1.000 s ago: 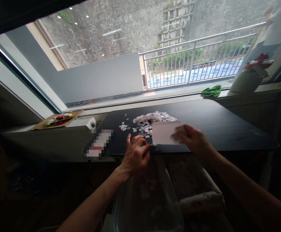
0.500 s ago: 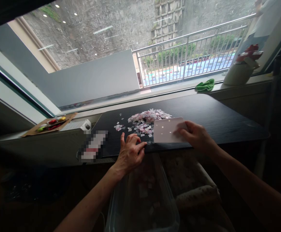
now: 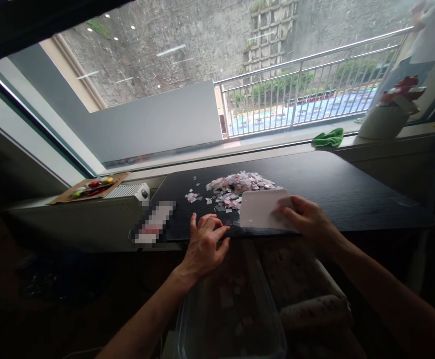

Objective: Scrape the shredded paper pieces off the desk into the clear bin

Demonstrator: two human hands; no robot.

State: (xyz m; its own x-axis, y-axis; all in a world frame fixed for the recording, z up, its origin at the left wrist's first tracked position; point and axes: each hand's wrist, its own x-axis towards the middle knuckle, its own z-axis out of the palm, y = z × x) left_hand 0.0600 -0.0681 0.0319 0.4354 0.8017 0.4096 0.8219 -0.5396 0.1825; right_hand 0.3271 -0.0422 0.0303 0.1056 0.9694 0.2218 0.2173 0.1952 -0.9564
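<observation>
My right hand (image 3: 309, 217) grips the right end of a flat white rectangular scraper (image 3: 260, 209), thumb on its face. The scraper stands tilted, its lower edge by the front of the black table (image 3: 352, 189). Behind it lies a heap of small white and pinkish square pieces (image 3: 240, 183), partly hidden by it. My left hand (image 3: 206, 242) hovers at the table's front edge with fingers apart, close to a few loose pieces. Below the edge, a clear plastic bin (image 3: 232, 304) holds some scattered pieces, dim in shadow.
A pixelated phone-like object (image 3: 153, 224) lies at the table's left. Further left are a white ridged appliance (image 3: 129, 192) and cardboard with colourful items (image 3: 90, 189). A green cloth (image 3: 327, 138) and white pot (image 3: 384, 119) sit on the sill. A person (image 3: 427, 40) stands beyond the glass.
The view has shifted, so the scene sits further right and slightly lower. My left thumb and index finger have spread apart. The scraper remains in my right hand, with its tilt slightly changed.
</observation>
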